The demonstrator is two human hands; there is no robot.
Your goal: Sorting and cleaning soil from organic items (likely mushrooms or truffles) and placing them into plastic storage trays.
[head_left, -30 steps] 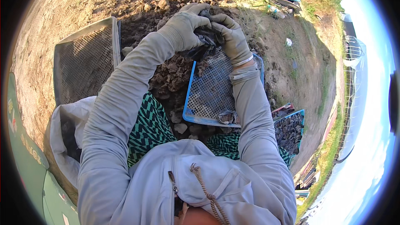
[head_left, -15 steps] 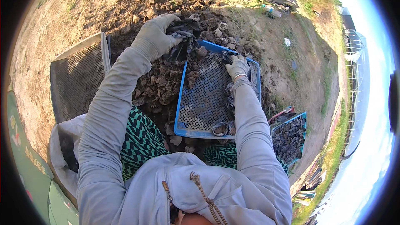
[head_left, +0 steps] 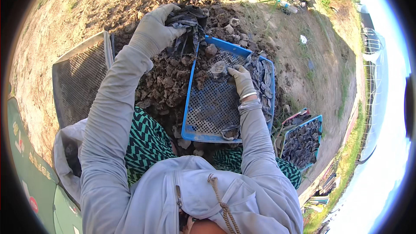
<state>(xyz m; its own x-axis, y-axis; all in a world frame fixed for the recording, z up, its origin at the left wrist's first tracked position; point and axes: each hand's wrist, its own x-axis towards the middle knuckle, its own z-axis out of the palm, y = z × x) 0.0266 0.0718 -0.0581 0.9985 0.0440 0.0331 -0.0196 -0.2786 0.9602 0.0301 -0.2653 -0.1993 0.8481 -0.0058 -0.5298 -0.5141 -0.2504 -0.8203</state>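
My gloved left hand (head_left: pixel 156 28) is closed round a bunch of crumpled black plastic bags (head_left: pixel 186 26), held over the soil heap beyond the blue tray's left corner. My gloved right hand (head_left: pixel 242 80) is over the perforated blue tray (head_left: pixel 206 138), with thumb and fingers pinching the edge of a small soil-filled plastic bag (head_left: pixel 219 68), its round opening facing up. Several similar small filled bags (head_left: pixel 262 78) stand packed along the tray's right side. Another filled bag (head_left: pixel 230 132) sits by its near edge.
Clumpy brown soil (head_left: pixel 162 84) lies between my knees and around the tray. An upturned dark crate (head_left: pixel 82 78) leans at the left. A second blue tray (head_left: pixel 302 143) full of small bags stands at the right. A plastic bottle (head_left: pixel 287 5) lies farther off.
My right hand has moved left from the row at the tray's right side and now has a small filled bag at its fingertips. My left hand has shifted slightly, still holding the black bags.
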